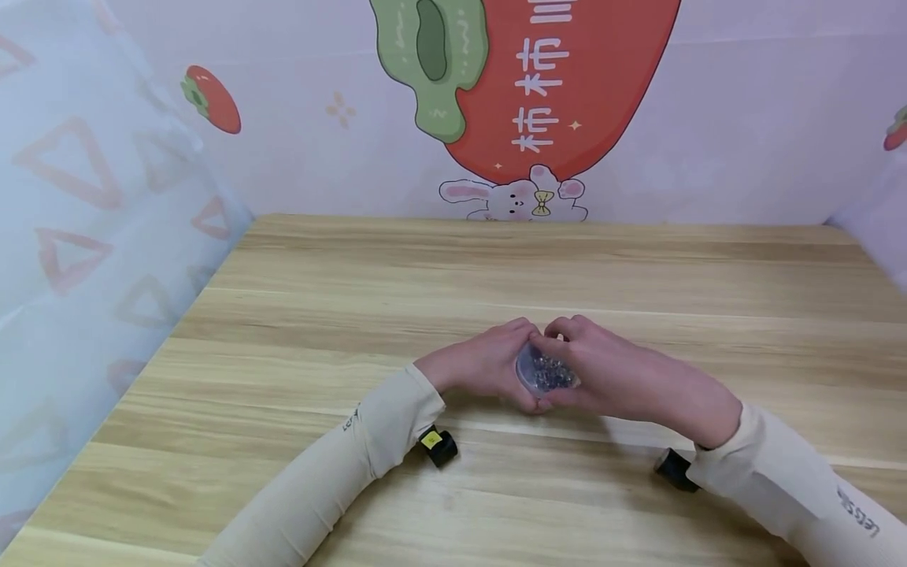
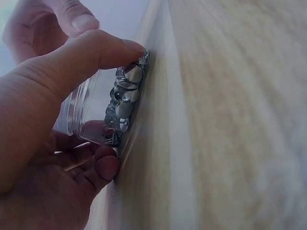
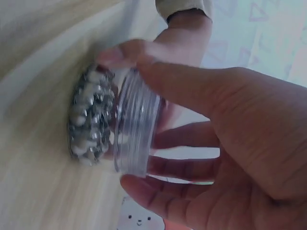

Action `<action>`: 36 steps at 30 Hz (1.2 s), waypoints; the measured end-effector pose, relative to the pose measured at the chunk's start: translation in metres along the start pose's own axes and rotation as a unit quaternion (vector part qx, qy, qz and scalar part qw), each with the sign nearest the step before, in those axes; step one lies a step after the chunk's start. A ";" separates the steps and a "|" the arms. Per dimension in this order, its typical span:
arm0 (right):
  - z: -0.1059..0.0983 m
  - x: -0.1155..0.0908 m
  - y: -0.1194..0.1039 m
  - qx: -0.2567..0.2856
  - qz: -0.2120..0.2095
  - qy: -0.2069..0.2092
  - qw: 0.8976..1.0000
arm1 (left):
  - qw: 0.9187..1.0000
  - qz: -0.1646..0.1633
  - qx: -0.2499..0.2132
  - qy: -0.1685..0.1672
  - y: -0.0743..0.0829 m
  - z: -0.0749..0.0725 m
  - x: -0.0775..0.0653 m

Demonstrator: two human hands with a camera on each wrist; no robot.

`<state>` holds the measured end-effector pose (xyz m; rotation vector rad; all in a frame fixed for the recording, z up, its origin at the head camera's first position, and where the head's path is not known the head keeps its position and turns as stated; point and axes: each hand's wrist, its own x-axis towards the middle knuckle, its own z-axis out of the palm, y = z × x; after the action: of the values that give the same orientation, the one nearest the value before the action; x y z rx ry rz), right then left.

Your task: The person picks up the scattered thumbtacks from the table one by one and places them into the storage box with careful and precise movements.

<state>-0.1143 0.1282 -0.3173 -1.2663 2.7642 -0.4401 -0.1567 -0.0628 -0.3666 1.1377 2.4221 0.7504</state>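
A small clear plastic jar (image 1: pixel 530 372) stands on the wooden table between both hands, with shiny silver round-headed pieces like thumbtacks (image 3: pixel 88 120) in its lower part. My left hand (image 1: pixel 489 364) grips the jar low down; in the left wrist view its thumb and fingertips press the wall from opposite sides near the table. From the other side, my right hand (image 1: pixel 616 374) holds the ridged clear lid (image 3: pixel 138 129) at the top of the jar, thumb and fingers around its rim. Seen from the head, the right fingers cover part of the jar.
The light wooden table (image 1: pixel 354 260) extends around the hands to a printed backdrop (image 1: pixel 744 118) behind. A patterned cloth wall (image 1: pixel 106 236) borders the left side. Black wrist cameras sit under the left sleeve (image 1: pixel 397 417) and the right sleeve (image 1: pixel 794 472).
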 end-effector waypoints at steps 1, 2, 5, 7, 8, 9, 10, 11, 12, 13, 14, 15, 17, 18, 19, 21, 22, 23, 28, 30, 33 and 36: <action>0.000 0.000 0.000 0.002 0.002 -0.004 1.000 | 1.000 -0.002 -0.001 0.002 0.000 0.000 0.000; -0.001 0.000 -0.001 0.004 0.003 -0.007 1.000 | 1.000 -0.003 -0.002 0.002 0.000 0.000 0.000; -0.001 -0.001 -0.001 0.010 0.004 -0.017 1.000 | 1.000 -0.012 -0.002 0.001 0.000 0.000 0.001; -0.001 -0.002 -0.002 0.010 0.002 -0.016 1.000 | 1.000 -0.014 -0.004 -0.001 -0.001 0.000 0.001; 0.000 -0.003 -0.002 0.007 0.003 -0.012 1.000 | 1.000 -0.012 -0.005 -0.002 -0.001 0.000 0.001; 0.001 -0.003 -0.003 0.002 0.007 -0.006 1.000 | 1.000 -0.009 -0.004 -0.002 -0.001 0.000 0.001; 0.002 -0.002 -0.003 -0.007 0.011 0.004 1.000 | 1.000 -0.006 -0.006 -0.002 -0.001 0.000 0.001; 0.004 -0.002 -0.004 -0.015 0.020 0.014 1.000 | 1.000 -0.003 -0.006 -0.001 -0.001 0.000 0.001; 0.006 -0.002 -0.005 -0.023 0.034 0.023 0.999 | 1.000 0.000 -0.006 0.001 -0.001 0.000 0.001; 0.008 -0.001 -0.005 -0.033 0.049 0.035 0.998 | 1.000 0.000 -0.007 0.002 -0.001 0.000 0.001; 0.009 0.000 -0.005 -0.046 0.065 0.045 0.996 | 1.000 0.000 -0.005 0.003 -0.001 0.000 0.001; 0.010 0.001 -0.005 -0.059 0.081 0.052 0.994 | 1.000 -0.001 -0.006 0.003 0.000 0.000 0.001; 0.009 0.001 -0.005 -0.070 0.115 0.051 0.990 | 1.000 -0.005 -0.007 0.004 0.000 0.000 0.002; 0.007 0.001 -0.005 -0.066 0.130 0.045 0.988 | 1.000 -0.007 -0.009 0.004 0.001 0.000 0.002; 0.004 0.000 -0.005 -0.059 0.141 0.036 0.988 | 1.000 -0.009 -0.013 0.004 0.001 0.001 0.002; -0.005 -0.004 -0.005 -0.029 0.152 -0.002 0.988 | 1.000 -0.010 -0.014 0.004 0.001 0.000 0.002; -0.008 -0.005 -0.005 -0.003 0.151 -0.022 0.988 | 1.000 -0.010 -0.017 0.003 0.001 0.000 0.002; -0.011 -0.006 -0.005 0.018 0.143 -0.039 0.989 | 1.000 -0.011 -0.018 0.002 0.001 0.000 0.002; -0.006 -0.006 -0.008 0.014 0.096 -0.037 0.995 | 1.000 -0.010 -0.018 0.001 0.000 -0.001 0.003; -0.003 -0.006 -0.009 -0.027 0.103 -0.007 0.994 | 1.000 -0.014 -0.013 0.001 0.001 0.000 0.003; -0.005 -0.007 -0.009 -0.034 0.119 0.019 0.992 | 1.000 -0.023 -0.011 0.001 0.001 0.001 0.003; -0.009 -0.008 -0.007 -0.011 0.113 0.012 0.993 | 1.000 -0.028 -0.011 0.001 0.001 0.002 0.003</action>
<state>-0.1055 0.1321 -0.3072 -0.9405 2.8945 -0.4104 -0.1572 -0.0593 -0.3682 1.0560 2.4319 0.7583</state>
